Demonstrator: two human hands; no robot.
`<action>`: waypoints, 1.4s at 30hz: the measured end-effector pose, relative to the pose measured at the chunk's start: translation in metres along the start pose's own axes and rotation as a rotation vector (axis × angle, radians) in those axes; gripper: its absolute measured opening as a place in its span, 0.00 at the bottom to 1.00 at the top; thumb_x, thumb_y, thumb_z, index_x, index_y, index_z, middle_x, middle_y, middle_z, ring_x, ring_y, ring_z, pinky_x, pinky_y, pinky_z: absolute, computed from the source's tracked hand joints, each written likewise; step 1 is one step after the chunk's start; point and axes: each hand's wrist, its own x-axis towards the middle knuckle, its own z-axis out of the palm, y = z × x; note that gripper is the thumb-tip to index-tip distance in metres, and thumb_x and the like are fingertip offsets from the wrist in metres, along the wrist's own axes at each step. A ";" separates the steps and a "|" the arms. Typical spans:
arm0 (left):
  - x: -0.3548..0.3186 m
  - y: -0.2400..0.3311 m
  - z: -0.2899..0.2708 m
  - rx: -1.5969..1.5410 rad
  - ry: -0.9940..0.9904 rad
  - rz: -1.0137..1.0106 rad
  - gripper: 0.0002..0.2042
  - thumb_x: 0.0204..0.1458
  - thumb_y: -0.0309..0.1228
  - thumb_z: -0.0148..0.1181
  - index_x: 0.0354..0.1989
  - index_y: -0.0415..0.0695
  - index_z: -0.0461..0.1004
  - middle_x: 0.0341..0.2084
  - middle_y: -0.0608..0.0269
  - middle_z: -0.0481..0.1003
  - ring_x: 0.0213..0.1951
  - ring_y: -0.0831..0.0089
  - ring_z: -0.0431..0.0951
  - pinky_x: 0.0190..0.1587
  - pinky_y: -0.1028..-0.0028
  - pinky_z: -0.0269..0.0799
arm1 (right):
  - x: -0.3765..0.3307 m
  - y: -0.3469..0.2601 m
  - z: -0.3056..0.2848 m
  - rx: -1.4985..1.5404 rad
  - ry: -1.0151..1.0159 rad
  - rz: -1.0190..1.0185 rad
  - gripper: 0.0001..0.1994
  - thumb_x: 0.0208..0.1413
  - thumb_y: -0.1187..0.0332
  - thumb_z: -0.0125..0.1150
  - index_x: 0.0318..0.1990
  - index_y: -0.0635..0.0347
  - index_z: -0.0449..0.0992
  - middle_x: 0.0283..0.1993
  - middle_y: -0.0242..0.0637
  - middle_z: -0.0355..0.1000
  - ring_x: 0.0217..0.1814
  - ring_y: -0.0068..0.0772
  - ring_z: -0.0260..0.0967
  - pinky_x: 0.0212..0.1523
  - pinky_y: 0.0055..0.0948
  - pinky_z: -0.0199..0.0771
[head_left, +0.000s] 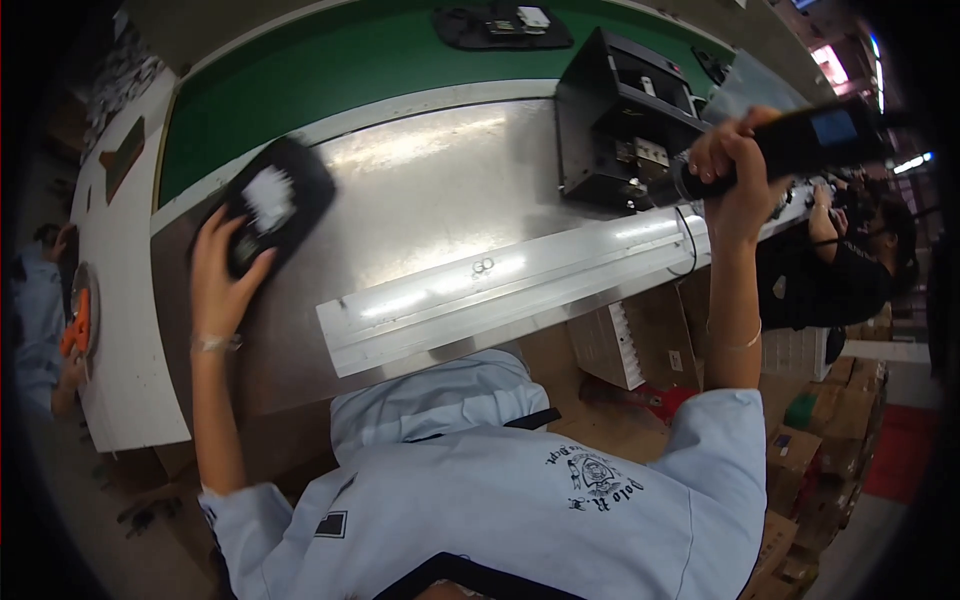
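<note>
The bench (430, 180) fills the middle, a brushed metal top with bright glare on it. Along its side toward six runs a silver rail (540, 285), with two small rings (483, 266) lying on it. Beyond the bench, from ten through twelve, curves a green strip (350, 65) with a pale border; a second case (500, 27) lies on it at twelve, with white in it.

At ten, the left hand (228, 265) grasps the near end of a black case (285, 205), fingers along one side and thumb on the other. A white piece (268, 198) shows in the case; whether the case touches the bench is unclear. At two, the right hand (735, 165) has its fingers wrapped around a black tool (815, 140) with a blue patch, its narrow end toward nine. Just beside that end, at one, stands a black machine (625, 125).

At nine is a white table (125, 300) with an orange-handled thing (78, 322) near its outer edge, and a person in light blue (38, 310) behind. At three, a co-worker in black (835, 265) stands; cartons (850, 410) are piled at four.
</note>
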 end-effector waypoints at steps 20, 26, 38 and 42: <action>0.094 0.152 0.093 -0.285 -0.054 0.580 0.18 0.40 0.44 0.67 0.36 0.49 0.74 0.39 0.67 0.73 0.44 0.65 0.71 0.53 0.67 0.61 | 0.018 0.066 0.109 0.219 -0.180 0.005 0.09 0.46 0.81 0.52 0.35 0.63 0.62 0.18 0.34 0.58 0.14 0.25 0.56 0.17 0.27 0.61; 0.094 0.150 0.091 -0.331 -0.111 0.536 0.18 0.40 0.43 0.67 0.37 0.47 0.76 0.38 0.66 0.74 0.41 0.64 0.72 0.52 0.68 0.62 | 0.021 0.071 0.115 0.226 -0.187 0.026 0.09 0.46 0.80 0.52 0.35 0.62 0.62 0.19 0.35 0.60 0.16 0.24 0.57 0.19 0.27 0.62; 0.095 0.150 0.091 -0.347 -0.107 0.536 0.17 0.40 0.46 0.66 0.35 0.50 0.76 0.36 0.67 0.74 0.43 0.67 0.71 0.54 0.67 0.60 | 0.017 0.080 0.131 0.075 -0.225 -0.010 0.10 0.48 0.80 0.55 0.38 0.65 0.64 0.20 0.34 0.64 0.16 0.24 0.61 0.17 0.24 0.63; 0.097 0.150 0.092 -0.326 -0.138 0.531 0.18 0.40 0.47 0.66 0.36 0.49 0.76 0.36 0.67 0.74 0.43 0.66 0.71 0.53 0.67 0.60 | 0.022 0.062 0.127 0.022 -0.212 0.048 0.11 0.47 0.81 0.54 0.40 0.65 0.64 0.20 0.33 0.64 0.15 0.23 0.61 0.16 0.22 0.62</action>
